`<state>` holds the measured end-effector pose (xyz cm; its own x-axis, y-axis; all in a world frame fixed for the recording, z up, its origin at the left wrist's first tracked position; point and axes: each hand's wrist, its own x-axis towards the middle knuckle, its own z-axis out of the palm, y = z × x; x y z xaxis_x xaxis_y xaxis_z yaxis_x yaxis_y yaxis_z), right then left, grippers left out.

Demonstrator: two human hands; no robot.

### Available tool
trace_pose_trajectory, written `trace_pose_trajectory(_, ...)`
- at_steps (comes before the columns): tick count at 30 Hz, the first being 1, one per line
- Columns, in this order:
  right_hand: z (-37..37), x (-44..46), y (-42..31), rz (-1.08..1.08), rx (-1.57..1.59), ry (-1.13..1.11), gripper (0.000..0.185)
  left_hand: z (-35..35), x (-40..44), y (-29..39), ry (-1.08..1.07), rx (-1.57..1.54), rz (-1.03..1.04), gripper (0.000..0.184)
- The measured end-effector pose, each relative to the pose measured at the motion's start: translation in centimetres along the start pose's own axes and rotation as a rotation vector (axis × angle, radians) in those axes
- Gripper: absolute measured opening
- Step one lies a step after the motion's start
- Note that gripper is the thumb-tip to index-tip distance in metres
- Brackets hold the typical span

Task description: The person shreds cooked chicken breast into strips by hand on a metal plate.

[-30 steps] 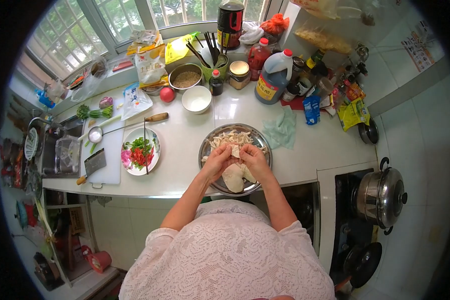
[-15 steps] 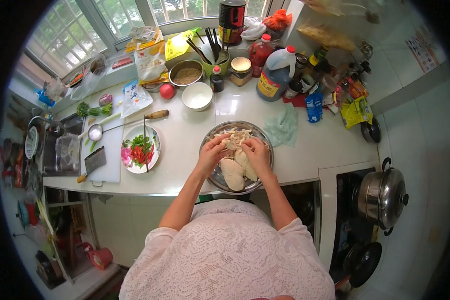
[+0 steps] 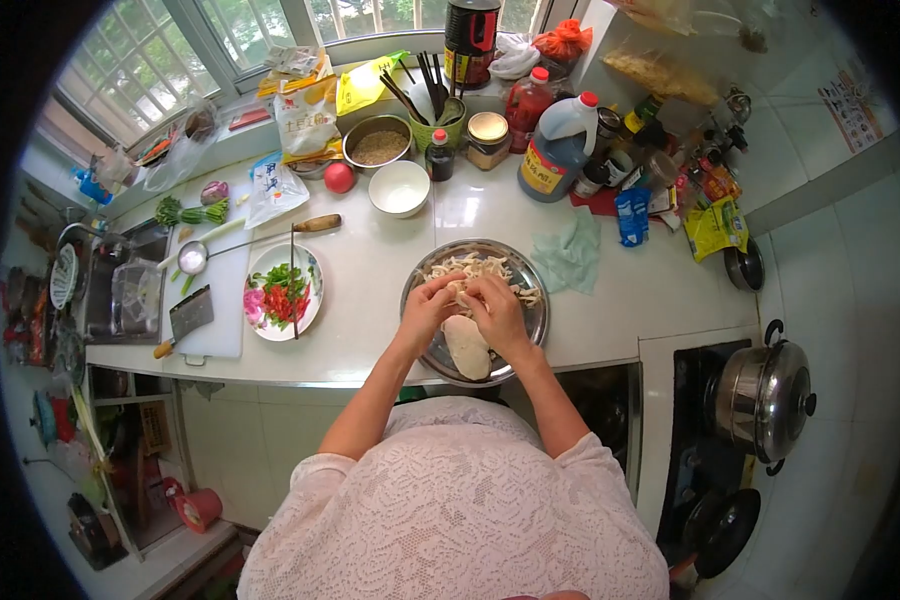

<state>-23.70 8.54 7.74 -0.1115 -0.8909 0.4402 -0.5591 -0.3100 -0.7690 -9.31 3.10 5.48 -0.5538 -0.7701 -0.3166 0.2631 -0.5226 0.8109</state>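
A round steel basin (image 3: 539, 335) stands at the front of the counter. Pale shredded meat (image 3: 475, 265), which looks like cooked chicken, lies across its far half. A whole chicken breast (image 3: 465, 348) rests in the near half, below my fingers. Over the basin's middle, my left hand (image 3: 428, 312) and my right hand (image 3: 497, 318) meet with fingertips pinched on a piece of chicken. Most of that piece is hidden behind the fingers and the back of my right hand.
To the left are a plate (image 3: 307, 325) of chopped peppers and greens with chopsticks across it, and a cleaver (image 3: 191, 314) on a white board (image 3: 228, 335). A white bowl (image 3: 399, 190) and bottles stand behind. A green cloth (image 3: 567, 255) lies right, near a pot (image 3: 770, 395).
My right hand has moved slightly left and closer to my left hand. It now covers the place where a second piece of chicken breast showed. The view has shifted slightly.
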Motion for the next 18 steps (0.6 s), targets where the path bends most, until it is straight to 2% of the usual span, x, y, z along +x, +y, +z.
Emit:
trace_pose_trajectory(2, 0.1, -0.2, -0.3, -0.016, 0.035, 0.026, 0.009, 0.0, 0.2, 0.0, 0.019, -0.1, -0.002, 0.03)
trace_pose_trajectory(4, 0.0, -0.6, -0.4, 0.198, 0.155, 0.129, 0.007, -0.7, 0.7, -0.4, 0.039, -0.199, -0.005, 0.029)
trace_pose_trajectory(5, 0.1, -0.7, 0.1, 0.198, 0.155, 0.128, 0.007, -1.6, 1.1, -0.6, 0.075, -0.291, 0.005, 0.027)
trace_pose_trajectory(7, 0.1, -1.1, 1.6, 0.407, 0.385, 0.233, 0.006, -2.1, 1.2, -0.2, 0.11, -0.383, 0.015, 0.026)
trace_pose_trajectory(8, -0.1, -1.4, 2.4, 0.407, 0.384, 0.234, 0.006, -2.3, 1.0, -0.1, 0.114, -0.404, 0.027, 0.025)
trace_pose_trajectory(10, -0.7, -1.4, 3.1, 0.481, 0.577, 0.196, 0.005, -2.0, 0.6, 0.6, 0.12, -0.424, 0.039, 0.023)
trace_pose_trajectory(13, -0.8, -1.0, 3.3, 0.455, 0.539, 0.119, 0.008, -0.5, 0.1, 1.3, 0.045, -0.258, -0.049, 0.02)
trace_pose_trajectory(15, -0.7, -1.0, 2.9, 0.482, 0.54, 0.065, 0.008, 0.9, -0.1, 1.5, 0.027, 0.04, -0.067, 0.019)
trace_pose_trajectory(16, -0.6, -0.9, 2.7, 0.509, 0.541, 0.012, 0.008, 0.9, -0.1, 1.3, 0.028, 0.04, -0.066, 0.019)
trace_pose_trajectory(18, -0.3, -0.7, 2.3, 0.503, 0.555, 0.009, 0.008, 0.9, 0.0, 1.1, -0.048, 0.264, 0.028, 0.017)
